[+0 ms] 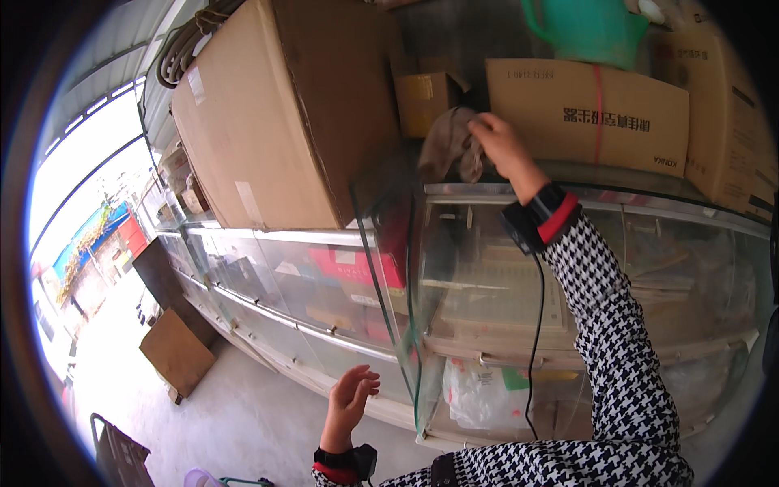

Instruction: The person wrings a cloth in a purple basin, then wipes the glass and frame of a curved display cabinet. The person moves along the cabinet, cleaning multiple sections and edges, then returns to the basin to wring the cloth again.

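Observation:
My right hand (505,148) reaches to the top of a glass display counter, its fingers closed on a crumpled greyish-brown cloth (444,146). The cloth lies bunched near the counter's front edge, in front of a small cardboard box (428,103). Right of the hand lies a long cardboard carton (592,114) bound with a red strap. Lower down, my left hand (350,403) hangs in front of the glass cabinets with its fingers apart and nothing in it. Each wrist wears a black and red band; a cable runs down from the right one.
A large cardboard box (243,122) stands on the counter at left. A green plastic watering can or jug (588,28) sits atop the long carton. Upright glass panes (389,300) jut out near the middle. A brown board (177,353) leans low at left, and a purple item (201,477) shows at the bottom.

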### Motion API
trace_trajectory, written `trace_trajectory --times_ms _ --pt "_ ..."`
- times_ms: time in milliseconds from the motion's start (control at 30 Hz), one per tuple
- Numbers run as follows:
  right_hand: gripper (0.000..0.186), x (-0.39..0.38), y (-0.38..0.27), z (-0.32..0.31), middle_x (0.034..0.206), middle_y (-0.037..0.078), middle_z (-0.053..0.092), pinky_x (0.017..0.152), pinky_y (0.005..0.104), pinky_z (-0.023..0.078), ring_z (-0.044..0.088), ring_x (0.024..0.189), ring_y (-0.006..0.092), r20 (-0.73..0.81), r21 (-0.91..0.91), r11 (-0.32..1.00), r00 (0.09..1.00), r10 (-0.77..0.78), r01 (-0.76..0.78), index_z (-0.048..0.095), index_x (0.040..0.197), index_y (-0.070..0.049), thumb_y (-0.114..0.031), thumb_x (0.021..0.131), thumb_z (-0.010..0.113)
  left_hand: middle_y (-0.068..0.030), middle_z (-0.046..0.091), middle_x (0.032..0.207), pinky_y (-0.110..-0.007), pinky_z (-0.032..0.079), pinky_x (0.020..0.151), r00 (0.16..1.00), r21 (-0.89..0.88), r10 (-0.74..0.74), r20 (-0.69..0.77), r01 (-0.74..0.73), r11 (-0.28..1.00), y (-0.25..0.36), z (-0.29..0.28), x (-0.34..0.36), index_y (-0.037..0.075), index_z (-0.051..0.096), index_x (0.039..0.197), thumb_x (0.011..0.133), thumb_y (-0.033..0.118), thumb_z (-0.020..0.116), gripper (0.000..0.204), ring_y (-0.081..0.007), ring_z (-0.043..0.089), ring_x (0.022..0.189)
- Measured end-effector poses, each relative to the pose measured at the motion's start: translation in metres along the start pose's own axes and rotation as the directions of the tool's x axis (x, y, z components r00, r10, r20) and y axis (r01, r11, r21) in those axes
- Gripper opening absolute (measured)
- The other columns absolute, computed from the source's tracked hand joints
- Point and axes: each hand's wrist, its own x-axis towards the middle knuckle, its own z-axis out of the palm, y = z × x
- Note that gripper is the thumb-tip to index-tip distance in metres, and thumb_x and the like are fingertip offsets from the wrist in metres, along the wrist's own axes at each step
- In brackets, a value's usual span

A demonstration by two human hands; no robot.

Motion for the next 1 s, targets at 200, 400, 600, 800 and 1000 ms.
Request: trace_trajectory --times_ms 200,400,600,800,1000 --pt "0.029 0.074 0.032 0.006 0.089 0.021 0.06 0.065 0.039 0.046 0.059 0.079 0.0347 -0.306 -0.135 0.983 0.949 0.08 -0.127 0.054 0.104 0.001 -0.019 0.084 0.047 -0.0093 0.059 0.098 -0.026 0.049 0.073 0.99 0.048 0.091 0.104 -0.096 0.994 0.02 0.019 0.044 -0.002 0.045 0.117 0.088 0.004 0.049 0.03 -0.0135 0.058 0.084" --pt "0.031 0.039 0.0 0.049 0.09 0.012 0.061 0.07 0.0302 0.045 0.057 0.082 0.0195 0.048 -0.04 0.997 0.997 0.065 -0.063 0.053 0.109 -0.001 -0.019 0.085 0.05 -0.0086 0.057 0.103 -0.026 0.048 0.075 0.948 0.155 0.122 0.294 -0.173 0.973 0.03 0.037 0.074 0.0 0.041 0.122 0.089 0.003 0.045 0.034 -0.0137 0.057 0.087" --pt "0.023 -0.102 -0.057 0.052 0.089 0.005 0.059 0.066 0.0255 0.044 0.053 0.079 0.0091 0.499 0.113 0.987 0.853 -0.153 0.111 0.052 0.104 -0.001 -0.01 0.084 0.051 -0.0098 0.052 0.113 -0.027 0.048 0.076 0.97 -0.14 0.137 0.203 -0.11 0.984 0.012 0.051 0.068 0.003 0.037 0.127 0.088 0.007 0.051 0.042 -0.0155 0.057 0.09" --pt "0.024 -0.217 -0.069 0.064 0.101 0.015 0.058 0.077 0.0329 0.046 0.058 0.092 0.0247 0.792 0.209 0.967 0.555 -0.256 0.147 0.052 0.1 0.0 0.0 0.076 0.054 -0.0132 0.055 0.109 -0.031 0.05 0.071 0.93 0.198 0.274 0.246 -0.325 0.925 -0.01 0.035 0.04 0.001 0.043 0.122 0.082 0.016 0.06 0.045 -0.0212 0.059 0.09" --pt "0.021 -0.24 -0.032 0.071 0.079 0.008 0.06 0.065 0.0248 0.044 0.054 0.069 0.01 0.821 0.207 0.936 0.571 -0.009 -0.284 0.052 0.104 -0.002 -0.006 0.084 0.051 -0.0158 0.059 0.098 -0.033 0.052 0.07 0.99 -0.201 -0.138 0.022 0.139 0.97 -0.021 0.034 -0.021 -0.003 0.051 0.111 0.084 0.017 0.057 0.034 -0.0235 0.062 0.083"
